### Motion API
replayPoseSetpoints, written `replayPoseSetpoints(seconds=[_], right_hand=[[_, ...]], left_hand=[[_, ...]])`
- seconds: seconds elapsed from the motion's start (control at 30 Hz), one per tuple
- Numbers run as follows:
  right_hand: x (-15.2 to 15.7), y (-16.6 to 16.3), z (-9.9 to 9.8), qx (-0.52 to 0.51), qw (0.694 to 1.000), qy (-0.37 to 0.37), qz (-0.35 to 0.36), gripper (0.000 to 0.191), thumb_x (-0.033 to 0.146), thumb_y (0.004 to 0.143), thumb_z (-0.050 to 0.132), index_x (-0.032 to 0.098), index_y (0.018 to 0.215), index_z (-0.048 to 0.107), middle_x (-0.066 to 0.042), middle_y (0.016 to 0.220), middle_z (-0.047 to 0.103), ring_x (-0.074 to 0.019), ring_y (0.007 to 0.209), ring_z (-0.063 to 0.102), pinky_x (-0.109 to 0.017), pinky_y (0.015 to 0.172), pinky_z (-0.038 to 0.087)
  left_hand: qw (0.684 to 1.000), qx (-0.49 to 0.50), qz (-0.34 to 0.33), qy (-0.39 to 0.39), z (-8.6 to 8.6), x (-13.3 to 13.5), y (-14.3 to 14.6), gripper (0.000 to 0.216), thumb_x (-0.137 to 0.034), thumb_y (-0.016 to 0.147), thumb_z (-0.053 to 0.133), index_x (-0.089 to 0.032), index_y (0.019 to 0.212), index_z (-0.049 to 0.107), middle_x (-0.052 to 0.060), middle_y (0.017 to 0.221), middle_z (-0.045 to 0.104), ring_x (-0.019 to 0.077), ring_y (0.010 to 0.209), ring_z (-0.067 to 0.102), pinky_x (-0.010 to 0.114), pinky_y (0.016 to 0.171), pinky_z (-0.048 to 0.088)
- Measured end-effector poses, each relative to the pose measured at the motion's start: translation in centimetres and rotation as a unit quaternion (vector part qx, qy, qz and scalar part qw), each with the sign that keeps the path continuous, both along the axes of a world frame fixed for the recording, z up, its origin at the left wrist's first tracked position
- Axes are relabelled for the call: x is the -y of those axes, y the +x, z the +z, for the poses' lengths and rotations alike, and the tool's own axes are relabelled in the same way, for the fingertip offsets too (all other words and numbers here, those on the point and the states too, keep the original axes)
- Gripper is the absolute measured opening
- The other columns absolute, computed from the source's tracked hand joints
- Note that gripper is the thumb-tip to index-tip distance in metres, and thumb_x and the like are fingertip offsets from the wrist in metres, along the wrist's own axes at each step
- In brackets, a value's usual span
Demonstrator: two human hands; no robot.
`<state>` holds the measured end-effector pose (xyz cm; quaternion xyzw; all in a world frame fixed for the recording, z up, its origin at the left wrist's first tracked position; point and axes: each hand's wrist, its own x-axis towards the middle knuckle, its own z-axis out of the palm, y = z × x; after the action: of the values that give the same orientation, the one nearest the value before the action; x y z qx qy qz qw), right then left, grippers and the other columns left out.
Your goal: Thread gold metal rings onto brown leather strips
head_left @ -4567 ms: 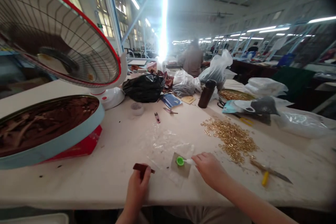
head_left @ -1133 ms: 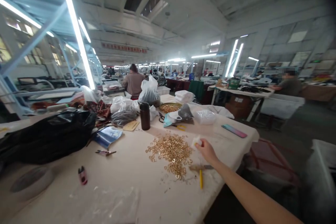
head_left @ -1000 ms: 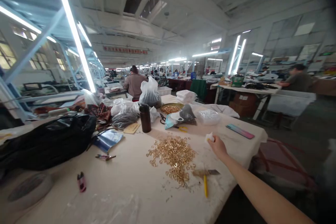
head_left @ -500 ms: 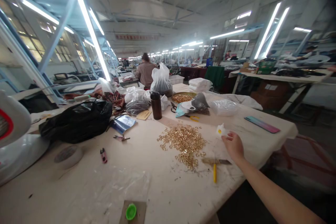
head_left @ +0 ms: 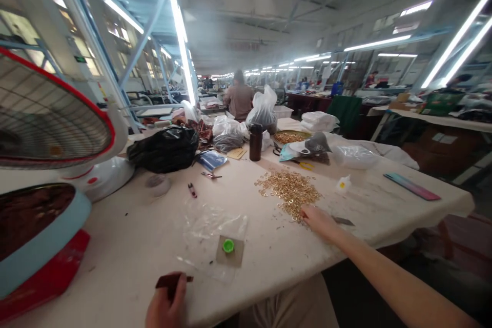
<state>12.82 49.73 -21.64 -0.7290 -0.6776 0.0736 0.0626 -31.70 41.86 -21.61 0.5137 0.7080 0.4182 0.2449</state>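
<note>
My left hand (head_left: 168, 303), at the table's front edge, is closed on a dark brown strip (head_left: 172, 281) that looks like leather, thumb over it. My right hand (head_left: 320, 221) reaches to the near edge of a pile of small gold metal rings (head_left: 290, 189). Its fingers are pressed together, and whatever is in them is hidden. A dark flat blade (head_left: 343, 221) sticks out beyond that hand. Behind it stands a small white bottle (head_left: 343, 184) with a yellow mark. Between the hands, a green cap (head_left: 228, 245) rests on a grey-brown square (head_left: 235, 259).
To the left are a fan (head_left: 49, 118) and a blue-rimmed bowl (head_left: 46, 238) of brown pieces on a red base. A black bag (head_left: 165, 148), a dark bottle (head_left: 255, 142) and a tray of rings (head_left: 289, 136) stand farther back. A phone (head_left: 411, 186) lies at right.
My right hand has left the white bottle and moved left and nearer, to the ring pile. My left hand has come into view with the brown strip. The view has turned left.
</note>
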Motion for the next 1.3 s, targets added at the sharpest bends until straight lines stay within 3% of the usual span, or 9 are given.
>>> replayPoseSetpoints(seconds=[0.17, 0.3, 0.47, 0.6, 0.83, 0.93, 1.0, 1.07, 1.3], right_hand=[[0.5, -0.2, -0.2, 0.029, 0.999, -0.014, 0.005, 0.018, 0.030, 0.087, 0.053, 0.013, 0.086, 0.059, -0.002, 0.085, 0.061, -0.0168, 0.078, 0.058, -0.037, 0.073, 0.048], [1.1, -0.6, -0.4, 0.028, 1.000, 0.002, -0.006, 0.016, 0.028, 0.088, 0.053, 0.013, 0.086, 0.059, -0.002, 0.086, 0.061, -0.0169, 0.080, 0.059, -0.037, 0.075, 0.047], [1.9, -1.3, -0.1, -0.018, 0.999, 0.042, -0.028, 0.014, 0.026, 0.086, 0.054, 0.014, 0.079, 0.057, 0.000, 0.078, 0.058, -0.0156, 0.074, 0.057, -0.035, 0.071, 0.046], [3.2, -4.5, 0.5, -0.105, 0.991, 0.087, -0.015, 0.006, 0.019, 0.082, 0.051, 0.016, 0.077, 0.053, 0.000, 0.072, 0.057, -0.0164, 0.070, 0.056, -0.032, 0.068, 0.045], [7.8, -16.2, 2.9, -0.285, 0.947, 0.103, 0.107, 0.012, 0.030, 0.083, 0.044, 0.020, 0.080, 0.050, 0.000, 0.066, 0.060, -0.0164, 0.061, 0.058, -0.026, 0.055, 0.047], [10.3, -19.5, 5.2, -0.262, 0.917, 0.202, 0.222, 0.011, 0.022, 0.085, 0.044, 0.022, 0.084, 0.054, -0.005, 0.078, 0.062, -0.0187, 0.071, 0.059, -0.031, 0.065, 0.048], [11.3, -20.5, 6.6, -0.208, 0.894, 0.268, 0.294, 0.014, 0.018, 0.086, 0.043, 0.024, 0.087, 0.056, -0.005, 0.079, 0.063, -0.0194, 0.071, 0.059, -0.031, 0.063, 0.048], [11.9, -21.0, 7.3, -0.154, 0.883, 0.283, 0.341, 0.017, 0.016, 0.087, 0.042, 0.023, 0.087, 0.057, -0.005, 0.076, 0.063, -0.0195, 0.067, 0.058, -0.031, 0.059, 0.047], [12.4, -20.9, 6.3, -0.061, 0.877, 0.221, 0.423, 0.021, 0.012, 0.087, 0.040, 0.018, 0.078, 0.058, -0.005, 0.070, 0.061, -0.0189, 0.062, 0.055, -0.030, 0.059, 0.043]], left_hand=[[0.994, 0.106, 0.016, 0.023, 0.5, 1.7, 0.7, 0.045, -0.060, 0.062, 0.058, -0.018, 0.078, 0.058, 0.004, 0.061, 0.069, 0.0265, 0.058, 0.064, 0.036, 0.059, 0.050], [0.983, 0.181, -0.018, 0.022, 1.0, 3.3, 1.9, 0.042, -0.057, 0.061, 0.061, -0.018, 0.078, 0.058, 0.003, 0.061, 0.069, 0.0230, 0.057, 0.062, 0.031, 0.056, 0.050], [0.983, 0.169, -0.071, 0.021, 1.6, 4.7, 2.3, 0.029, -0.046, 0.067, 0.061, -0.020, 0.078, 0.058, 0.001, 0.062, 0.069, 0.0205, 0.057, 0.061, 0.028, 0.057, 0.048], [0.975, 0.185, -0.121, 0.017, 2.0, 5.0, 2.7, 0.022, -0.041, 0.070, 0.060, -0.019, 0.075, 0.057, 0.002, 0.066, 0.068, 0.0180, 0.057, 0.058, 0.027, 0.056, 0.045], [0.920, 0.359, -0.153, -0.016, 5.4, 4.3, 6.6, 0.019, -0.034, 0.069, 0.061, -0.017, 0.070, 0.052, 0.004, 0.063, 0.068, 0.0131, 0.051, 0.052, 0.024, 0.052, 0.039], [0.904, 0.407, -0.129, -0.040, 6.7, 4.0, 7.4, 0.019, -0.033, 0.068, 0.062, -0.016, 0.067, 0.054, 0.004, 0.062, 0.067, 0.0114, 0.050, 0.050, 0.023, 0.049, 0.036], [0.898, 0.420, -0.123, -0.047, 7.1, 3.9, 7.5, 0.019, -0.033, 0.068, 0.062, -0.015, 0.067, 0.056, 0.003, 0.061, 0.065, 0.0110, 0.050, 0.050, 0.022, 0.049, 0.036], [0.895, 0.421, -0.132, -0.058, 7.0, 3.9, 7.5, 0.018, -0.032, 0.067, 0.062, -0.014, 0.068, 0.056, 0.002, 0.062, 0.064, 0.0113, 0.052, 0.051, 0.022, 0.051, 0.037], [0.936, 0.269, -0.205, -0.094, 5.6, 4.1, 7.3, 0.003, -0.018, 0.065, 0.054, -0.016, 0.064, 0.052, -0.001, 0.056, 0.055, 0.0130, 0.054, 0.049, 0.024, 0.053, 0.039]])
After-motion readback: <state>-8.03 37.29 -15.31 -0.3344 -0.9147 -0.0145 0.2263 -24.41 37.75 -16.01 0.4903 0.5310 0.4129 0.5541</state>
